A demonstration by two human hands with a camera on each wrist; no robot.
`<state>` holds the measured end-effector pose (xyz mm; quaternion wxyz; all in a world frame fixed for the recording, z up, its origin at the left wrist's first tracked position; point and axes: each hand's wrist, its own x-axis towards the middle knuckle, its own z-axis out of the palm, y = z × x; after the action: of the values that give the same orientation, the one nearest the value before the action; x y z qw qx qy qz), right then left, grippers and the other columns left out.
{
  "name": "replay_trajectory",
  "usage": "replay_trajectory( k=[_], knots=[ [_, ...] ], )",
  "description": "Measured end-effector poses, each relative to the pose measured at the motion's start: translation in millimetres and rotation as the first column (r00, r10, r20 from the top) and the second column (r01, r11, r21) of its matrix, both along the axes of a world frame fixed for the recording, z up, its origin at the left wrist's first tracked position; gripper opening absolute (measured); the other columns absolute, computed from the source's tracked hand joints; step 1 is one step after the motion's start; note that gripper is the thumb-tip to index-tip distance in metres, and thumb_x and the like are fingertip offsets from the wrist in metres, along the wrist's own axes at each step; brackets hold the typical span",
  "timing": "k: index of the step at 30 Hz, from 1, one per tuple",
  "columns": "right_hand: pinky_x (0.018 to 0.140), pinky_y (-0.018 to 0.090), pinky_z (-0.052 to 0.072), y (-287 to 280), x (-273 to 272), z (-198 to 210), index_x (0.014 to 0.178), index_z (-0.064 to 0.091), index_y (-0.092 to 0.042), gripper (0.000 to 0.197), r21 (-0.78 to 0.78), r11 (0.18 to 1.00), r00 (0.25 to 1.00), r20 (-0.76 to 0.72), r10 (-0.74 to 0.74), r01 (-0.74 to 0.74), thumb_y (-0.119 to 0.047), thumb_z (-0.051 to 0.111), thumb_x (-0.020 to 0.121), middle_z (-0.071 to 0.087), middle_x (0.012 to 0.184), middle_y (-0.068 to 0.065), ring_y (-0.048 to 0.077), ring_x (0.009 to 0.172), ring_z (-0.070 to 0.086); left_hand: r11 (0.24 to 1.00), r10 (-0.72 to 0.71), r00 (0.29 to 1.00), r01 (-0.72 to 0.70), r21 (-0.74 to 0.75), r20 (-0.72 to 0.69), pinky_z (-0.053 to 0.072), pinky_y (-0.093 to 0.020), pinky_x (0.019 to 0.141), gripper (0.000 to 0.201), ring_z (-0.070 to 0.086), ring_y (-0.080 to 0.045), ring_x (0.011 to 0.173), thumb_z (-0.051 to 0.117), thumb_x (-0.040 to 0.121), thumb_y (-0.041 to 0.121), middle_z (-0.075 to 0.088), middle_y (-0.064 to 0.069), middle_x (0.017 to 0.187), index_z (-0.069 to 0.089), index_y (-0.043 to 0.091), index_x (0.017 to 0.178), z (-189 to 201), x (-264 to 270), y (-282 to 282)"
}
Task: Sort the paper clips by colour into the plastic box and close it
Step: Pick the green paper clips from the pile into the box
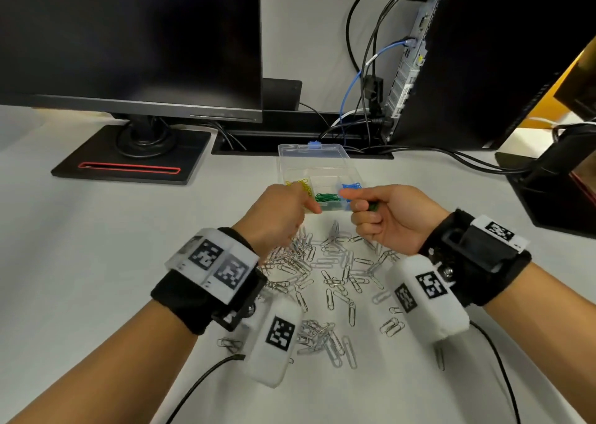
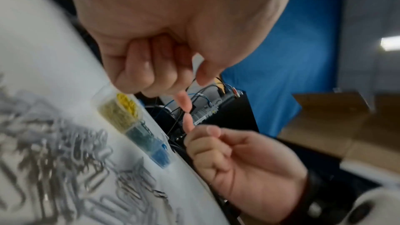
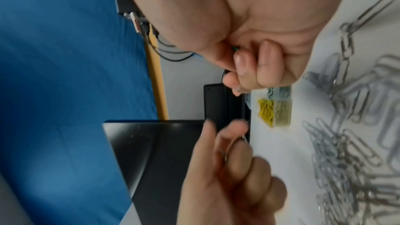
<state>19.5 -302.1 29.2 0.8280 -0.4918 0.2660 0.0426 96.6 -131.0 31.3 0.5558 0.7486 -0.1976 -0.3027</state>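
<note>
Right hand (image 1: 383, 217) clenched round green paper clips (image 1: 374, 206), left hand (image 1: 277, 214) pinching a silver clip (image 3: 244, 139), both beside plastic box (image 1: 314, 159).

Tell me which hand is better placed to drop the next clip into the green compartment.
Right. The right hand grips something green, probably green clips, beside the box's green compartment. The left hand shows none and seems to pinch a silver clip.
</note>
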Motion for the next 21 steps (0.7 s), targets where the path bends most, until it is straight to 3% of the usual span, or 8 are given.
replay_trajectory(
  k=[3,6,8,10,13,15,18,21],
  knots=[
    [0.042,0.018,0.026,12,0,3,0.112,0.058,0.002,0.028,-0.093,0.996,0.997,0.074,-0.006,0.013,-0.001,0.034,0.099,0.043,0.066,0.002,0.009,0.049,0.029,0.996,-0.039,0.941,0.011,0.087,0.337,0.035,-0.020,0.044,0.034,0.040,-0.007,0.039,0.052,0.096,0.039,0.045,0.006,0.049,0.068,0.012,0.083,-3,-3,-13],
    [0.045,0.020,0.026,17,1,4,0.123,0.052,0.009,0.035,-0.130,0.989,0.993,0.103,-0.051,0.065,0.003,0.027,0.099,0.049,0.075,0.009,0.009,0.050,0.031,0.999,-0.006,0.914,-0.011,0.041,0.406,0.052,-0.031,0.068,0.026,0.061,-0.010,0.064,0.061,0.089,0.044,0.069,-0.002,0.076,0.070,0.020,0.087,-10,-7,-18],
    [0.043,0.019,0.027,17,0,3,0.127,0.049,0.010,0.037,-0.137,0.989,0.994,0.104,-0.046,0.060,0.003,0.026,0.099,0.052,0.089,0.015,0.008,0.048,0.032,0.999,0.046,0.908,-0.040,-0.024,0.417,0.046,-0.026,0.057,0.019,0.051,-0.004,0.051,0.067,0.086,0.043,0.063,0.003,0.066,0.067,0.024,0.087,-9,-9,-17],
    [0.042,0.019,0.029,17,-1,2,0.124,0.052,0.010,0.035,-0.146,0.988,0.995,0.095,-0.033,0.046,0.003,0.027,0.099,0.050,0.082,0.012,0.008,0.047,0.033,0.999,0.030,0.882,-0.016,-0.034,0.470,0.034,-0.016,0.045,0.015,0.042,-0.002,0.040,0.071,0.083,0.039,0.049,0.011,0.052,0.067,0.024,0.087,-6,-11,-16],
    [0.043,0.019,0.031,20,-2,1,0.110,0.057,0.006,0.033,-0.165,0.986,0.995,0.093,-0.023,0.039,-0.001,0.027,0.101,0.045,0.066,0.005,0.008,0.048,0.034,0.996,-0.077,0.825,0.039,0.080,0.560,0.037,-0.017,0.048,0.015,0.049,-0.004,0.050,0.074,0.080,0.036,0.051,0.009,0.059,0.070,0.025,0.089,2,-10,-17],
    [0.047,0.019,0.032,23,-4,-2,0.105,0.059,0.002,0.034,-0.148,0.987,0.994,0.094,-0.048,0.061,-0.003,0.026,0.103,0.045,0.065,0.004,0.008,0.050,0.036,0.983,-0.150,0.786,0.053,0.176,0.599,0.032,-0.019,0.049,0.016,0.043,-0.007,0.052,0.075,0.078,0.038,0.045,0.009,0.058,0.071,0.027,0.089,8,-8,-19],
    [0.055,0.020,0.033,24,-5,-2,0.111,0.057,-0.001,0.034,0.007,0.997,0.992,0.093,-0.083,0.083,-0.006,0.024,0.104,0.047,0.067,0.003,0.009,0.056,0.038,0.973,-0.192,0.704,0.048,0.224,0.684,0.030,-0.021,0.051,0.016,0.043,-0.009,0.055,0.073,0.080,0.044,0.044,0.009,0.057,0.070,0.030,0.086,19,-6,-20],
    [0.064,0.020,0.041,20,-4,3,0.110,0.054,-0.004,0.026,0.266,0.953,0.982,0.082,-0.173,0.146,-0.005,0.029,0.103,0.054,0.074,0.004,0.008,0.069,0.048,0.988,-0.046,0.720,-0.069,0.137,0.692,0.028,-0.022,0.047,0.024,0.040,-0.006,0.045,0.067,0.083,0.050,0.043,0.009,0.051,0.066,0.026,0.079,18,-11,-17]
  ],
)
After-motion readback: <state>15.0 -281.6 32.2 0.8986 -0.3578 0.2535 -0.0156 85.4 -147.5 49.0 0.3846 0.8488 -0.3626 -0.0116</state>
